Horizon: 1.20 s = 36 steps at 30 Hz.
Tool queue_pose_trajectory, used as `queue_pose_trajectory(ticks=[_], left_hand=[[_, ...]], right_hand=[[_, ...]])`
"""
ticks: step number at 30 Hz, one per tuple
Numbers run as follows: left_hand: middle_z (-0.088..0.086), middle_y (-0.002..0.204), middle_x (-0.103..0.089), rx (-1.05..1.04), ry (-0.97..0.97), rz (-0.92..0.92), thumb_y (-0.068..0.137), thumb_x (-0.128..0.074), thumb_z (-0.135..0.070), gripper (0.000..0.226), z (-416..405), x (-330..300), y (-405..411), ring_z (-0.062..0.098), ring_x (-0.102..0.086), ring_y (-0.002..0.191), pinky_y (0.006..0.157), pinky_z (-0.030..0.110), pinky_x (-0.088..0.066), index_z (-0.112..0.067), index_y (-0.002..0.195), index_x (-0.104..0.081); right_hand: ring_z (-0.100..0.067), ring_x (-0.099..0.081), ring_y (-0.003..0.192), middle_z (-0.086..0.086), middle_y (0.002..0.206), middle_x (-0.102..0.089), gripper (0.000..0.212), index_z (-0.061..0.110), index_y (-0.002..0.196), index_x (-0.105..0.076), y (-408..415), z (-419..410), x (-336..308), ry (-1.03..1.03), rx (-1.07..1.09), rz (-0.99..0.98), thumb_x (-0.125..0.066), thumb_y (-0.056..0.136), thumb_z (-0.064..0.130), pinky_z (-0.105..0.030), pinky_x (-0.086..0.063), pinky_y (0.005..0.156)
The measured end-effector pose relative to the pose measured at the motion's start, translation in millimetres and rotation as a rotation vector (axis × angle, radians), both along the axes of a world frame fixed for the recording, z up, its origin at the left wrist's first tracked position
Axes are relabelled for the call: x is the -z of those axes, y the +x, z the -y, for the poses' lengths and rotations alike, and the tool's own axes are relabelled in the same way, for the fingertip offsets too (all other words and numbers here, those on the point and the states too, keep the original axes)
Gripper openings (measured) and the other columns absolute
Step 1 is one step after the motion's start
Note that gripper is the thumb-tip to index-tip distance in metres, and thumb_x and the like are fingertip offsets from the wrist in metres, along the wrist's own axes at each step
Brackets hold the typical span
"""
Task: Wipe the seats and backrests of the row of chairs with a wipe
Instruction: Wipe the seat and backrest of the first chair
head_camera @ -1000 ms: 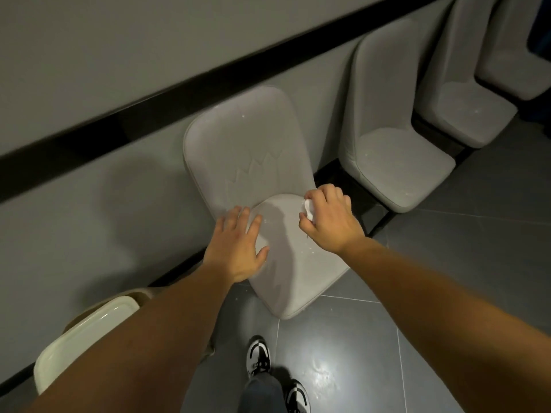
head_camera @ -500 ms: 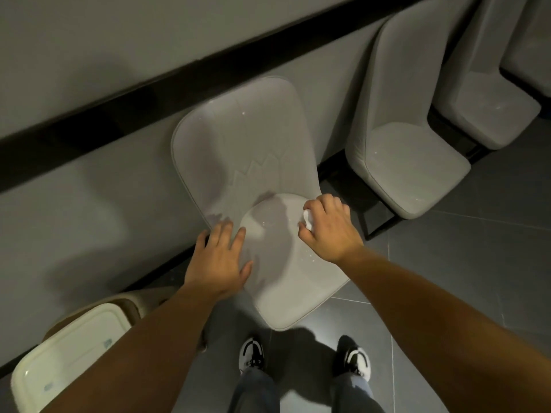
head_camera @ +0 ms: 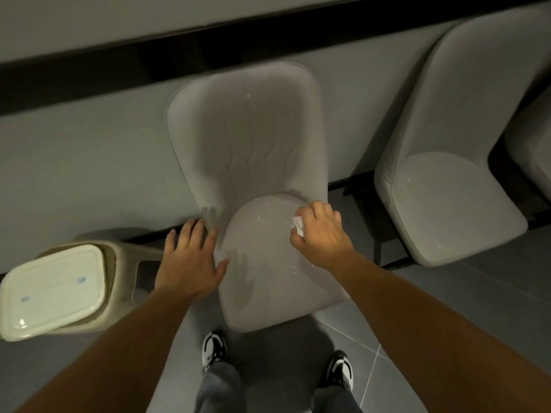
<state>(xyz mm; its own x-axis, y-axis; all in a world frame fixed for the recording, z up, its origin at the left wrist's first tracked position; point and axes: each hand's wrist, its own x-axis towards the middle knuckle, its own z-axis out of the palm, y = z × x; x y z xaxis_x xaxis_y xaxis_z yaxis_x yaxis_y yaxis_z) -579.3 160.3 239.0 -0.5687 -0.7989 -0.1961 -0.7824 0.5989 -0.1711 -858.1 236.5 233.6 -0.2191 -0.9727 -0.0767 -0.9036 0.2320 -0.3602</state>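
Grey padded chair [head_camera: 253,138] sits dead centre, backrest up at 12 against the wall [head_camera: 89,162], seat [head_camera: 268,272] running down toward 6. R hand [head_camera: 320,234] is on the seat's far right corner, at abt 1 o'clock from seat centre, fingers curled round a small crumpled white wipe [head_camera: 298,225]; only a bit of the wipe pokes out at the thumb side, pressed to the seat surface. L hand [head_camera: 190,260] lies flat w/ fingers straight and slightly spread, holding nothing; palm rests on the seat's left edge at abt 9, fingertips pointing to 12 and reaching the lower left corner of the backrest. Seat shows shiny wet patches and small droplets btwn the two hands.

Cream bin w/ a pale lid [head_camera: 50,289] stands on the floor at 8–9, just beside the chair and near the L forearm. Second grey chair [head_camera: 447,186] stands at 2–3, apart from the first w/ a dark gap btwn them; the edge of a third chair [head_camera: 533,144] shows at far right, mostly cut off. Dark band [head_camera: 119,64] runs along the wall at 11–12. Two black-and-white shoes [head_camera: 213,350] and grey trouser legs [head_camera: 220,389] at 6, on grey floor tiles [head_camera: 477,293], toes just short of the seat's front edge
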Motion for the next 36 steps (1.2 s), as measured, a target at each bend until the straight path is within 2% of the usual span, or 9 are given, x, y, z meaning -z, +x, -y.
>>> queue_pose_trajectory(ticks=[7,13,18,21,25,30,34,36], left_hand=[[0.013,0.151,-0.033,-0.107,0.032,0.013,0.086,-0.026,-0.071,0.080,-46.6,15.1,-13.9,0.032,-0.020,0.141,0.112,0.056,-0.019,-0.019,0.148,-0.030],[0.007,0.158,-0.017,-0.219,0.043,0.062,0.082,-0.009,-0.075,0.086,-40.8,59.8,5.0,0.029,-0.002,0.145,0.115,0.053,-0.009,-0.025,0.151,-0.011],[0.006,0.160,-0.005,-0.226,0.057,0.044,0.082,-0.002,-0.075,0.085,-36.6,114.0,15.1,0.027,0.010,0.145,0.115,0.053,-0.001,-0.026,0.152,0.000],[0.008,0.159,-0.010,-0.257,0.006,-0.023,0.084,-0.004,-0.074,0.084,-25.5,150.8,16.3,0.027,0.006,0.145,0.116,0.052,-0.003,-0.025,0.152,-0.005],[0.009,0.157,-0.017,-0.212,-0.023,-0.025,0.087,-0.007,-0.071,0.081,-17.3,205.2,17.5,0.029,-0.002,0.145,0.115,0.053,-0.008,-0.023,0.152,-0.011],[0.011,0.154,-0.028,-0.383,-0.103,-0.160,0.088,-0.014,-0.070,0.081,18.7,264.0,21.6,0.030,-0.010,0.144,0.114,0.055,-0.016,-0.019,0.151,-0.016],[0.011,0.154,-0.027,-0.407,-0.126,-0.217,0.087,-0.016,-0.074,0.086,28.3,308.2,17.4,0.029,-0.009,0.145,0.115,0.053,-0.014,-0.017,0.152,-0.013],[0.012,0.156,-0.023,-0.539,-0.113,-0.292,0.085,-0.015,-0.077,0.092,38.3,324.3,14.7,0.028,-0.007,0.145,0.115,0.052,-0.014,-0.015,0.152,-0.012]], right_hand=[[-0.027,-0.045,0.105,-0.008,0.114,-0.052,0.036,0.016,0.116,-0.058,-21.2,2.5,20.5,-0.016,-0.093,-0.013,-0.058,0.089,0.040,-0.042,-0.036,0.091],[-0.028,-0.045,0.107,-0.008,0.116,-0.052,0.040,0.016,0.121,-0.057,-9.4,19.5,67.0,-0.020,-0.153,-0.042,-0.055,0.090,0.041,-0.041,-0.035,0.093],[-0.027,-0.045,0.108,-0.006,0.118,-0.050,0.040,0.018,0.123,-0.056,8.8,39.2,123.2,-0.026,-0.153,-0.061,-0.054,0.090,0.040,-0.040,-0.034,0.095],[-0.028,-0.044,0.106,-0.007,0.117,-0.051,0.039,0.018,0.121,-0.057,18.6,55.2,163.8,-0.034,-0.179,-0.096,-0.054,0.089,0.040,-0.042,-0.035,0.092],[-0.029,-0.043,0.109,-0.007,0.121,-0.050,0.041,0.020,0.124,-0.056,30.2,76.7,214.6,-0.012,-0.179,-0.123,-0.053,0.089,0.041,-0.043,-0.034,0.094],[-0.029,-0.043,0.110,-0.007,0.125,-0.050,0.046,0.021,0.128,-0.053,41.5,114.5,272.3,-0.064,-0.240,-0.138,-0.051,0.089,0.046,-0.043,-0.034,0.093],[-0.031,-0.034,0.129,-0.008,0.145,-0.038,0.065,0.027,0.144,-0.036,48.9,133.3,320.9,0.003,-0.190,-0.161,-0.044,0.088,0.061,-0.049,-0.026,0.106],[-0.031,-0.024,0.139,-0.008,0.151,-0.031,0.073,0.030,0.146,-0.030,53.8,141.8,339.9,-0.003,-0.167,-0.184,-0.037,0.085,0.071,-0.055,-0.015,0.112]])
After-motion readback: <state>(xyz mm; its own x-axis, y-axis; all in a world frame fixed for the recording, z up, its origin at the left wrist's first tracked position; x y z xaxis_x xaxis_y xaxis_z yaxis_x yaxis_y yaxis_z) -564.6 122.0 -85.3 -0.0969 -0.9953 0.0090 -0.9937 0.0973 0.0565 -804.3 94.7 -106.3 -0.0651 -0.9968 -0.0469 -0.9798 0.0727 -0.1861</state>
